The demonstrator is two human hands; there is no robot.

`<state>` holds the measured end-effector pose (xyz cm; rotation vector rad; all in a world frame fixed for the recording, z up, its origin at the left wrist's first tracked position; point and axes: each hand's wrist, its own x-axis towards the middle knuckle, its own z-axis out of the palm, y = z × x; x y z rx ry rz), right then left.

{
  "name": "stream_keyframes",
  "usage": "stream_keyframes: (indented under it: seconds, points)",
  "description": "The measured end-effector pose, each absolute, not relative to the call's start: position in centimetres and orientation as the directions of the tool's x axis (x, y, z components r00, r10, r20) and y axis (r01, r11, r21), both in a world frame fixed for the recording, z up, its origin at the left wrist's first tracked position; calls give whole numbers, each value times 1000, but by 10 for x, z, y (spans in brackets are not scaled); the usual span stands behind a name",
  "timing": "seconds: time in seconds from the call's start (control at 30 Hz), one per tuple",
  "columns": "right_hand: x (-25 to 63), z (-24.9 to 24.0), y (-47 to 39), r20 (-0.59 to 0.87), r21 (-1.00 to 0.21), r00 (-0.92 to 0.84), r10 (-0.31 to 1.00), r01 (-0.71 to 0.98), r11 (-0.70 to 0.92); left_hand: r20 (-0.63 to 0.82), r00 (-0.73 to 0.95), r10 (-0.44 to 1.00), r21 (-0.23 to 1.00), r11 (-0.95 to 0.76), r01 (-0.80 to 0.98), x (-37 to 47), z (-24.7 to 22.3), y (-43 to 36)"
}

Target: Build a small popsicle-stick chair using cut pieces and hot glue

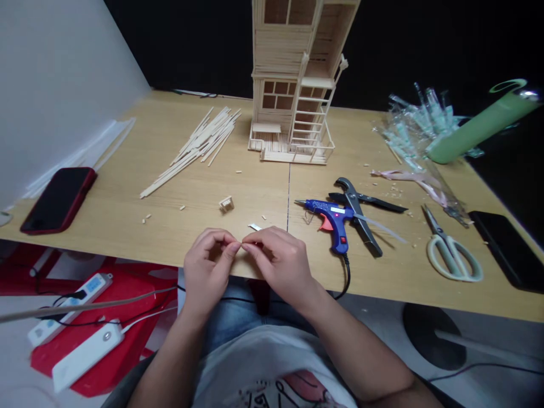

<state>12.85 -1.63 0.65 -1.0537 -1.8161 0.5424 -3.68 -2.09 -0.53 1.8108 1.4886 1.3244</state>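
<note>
My left hand (209,266) and my right hand (281,259) meet fingertip to fingertip above the table's front edge. Both are closed in a pinch; whatever lies between the fingers is too small to make out. A small whitish strip (254,226) shows just beyond my right fingers, partly hidden. Past my left hand sits a tiny wooden piece (226,204) built from short sticks. A blue hot glue gun (338,218) lies right of my right hand, its nozzle pointing left and a glue stick at its back. At the far side stands a model house (278,51) of thin wooden sticks.
Loose wooden sticks (204,141) lie left of the house. Dark cutters (361,221), scissors (453,255) and a black phone (510,249) are on the right. A green bottle (480,127) leans near plastic wrappers (420,124). Another phone (59,198) lies far left; power strips (85,351) sit below.
</note>
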Motion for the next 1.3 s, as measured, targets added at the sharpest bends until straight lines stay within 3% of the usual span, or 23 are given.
stream_keyframes:
  seconds: [0.2,0.43,0.6,0.73,0.9,1.07,1.17,1.3]
  points:
    - [126,4,-9,485,-752,-186,854,411,516,348,2,937,829,-309,466,-45,-2,-15]
    - [130,1,-5,465,-739,-179,867,461,492,449,-95,888,675,-268,688,-63,-2,28]
    - [133,1,-3,454,-751,-173,874,454,480,430,-25,903,534,-232,813,-67,-8,54]
    - [134,2,-4,437,-769,-151,887,449,455,438,2,899,501,-246,830,-72,-6,60]
    - [135,6,-6,395,-759,-230,889,464,457,476,-28,879,612,-308,728,-72,5,40]
    - [138,12,-8,402,-744,-282,871,454,490,224,-174,959,911,-143,386,-60,3,4]
    - [142,16,-13,425,-755,-269,864,421,503,113,-171,979,952,-57,299,-52,-2,-11]
    - [149,25,-19,420,-768,-245,874,417,486,120,-88,989,957,-92,275,-43,-4,-18]
